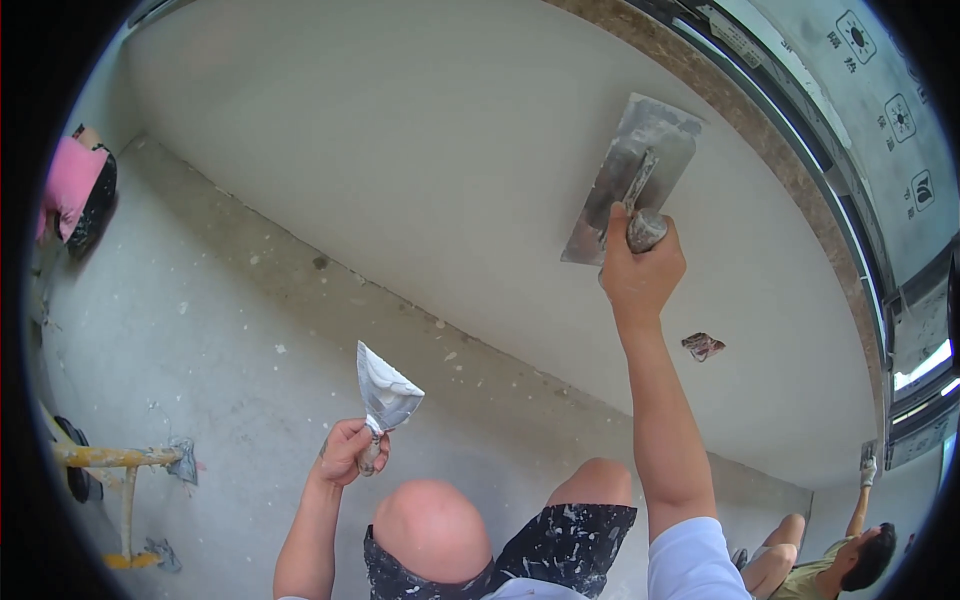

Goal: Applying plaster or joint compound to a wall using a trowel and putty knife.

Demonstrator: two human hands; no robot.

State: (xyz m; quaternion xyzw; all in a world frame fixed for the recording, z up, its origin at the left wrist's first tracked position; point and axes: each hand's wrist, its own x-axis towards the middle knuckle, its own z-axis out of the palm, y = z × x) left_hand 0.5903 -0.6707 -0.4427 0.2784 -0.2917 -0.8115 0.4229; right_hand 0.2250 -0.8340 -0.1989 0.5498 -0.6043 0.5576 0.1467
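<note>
My right hand (645, 265) is closed round the handle of a rectangular steel plastering trowel (632, 150). The trowel's blade lies against the pale wall (420, 140), tilted, with grey-white smears across it. Lower down on the left, my left hand (352, 450) grips the handle of a putty knife (388, 388). Its wide blade points up and carries white putty. The putty knife is held over the floor, apart from the wall. Below my right hand, a ragged dark opening (703, 346) shows in the wall.
A brown stone sill (720, 70) and a window frame (790, 105) run along the upper right. Yellow metal legs (125, 456) stand at the left on the spattered concrete floor (240, 330). A person in pink (75, 185) is at far left; another person (835, 570) works at lower right, arm raised with a tool.
</note>
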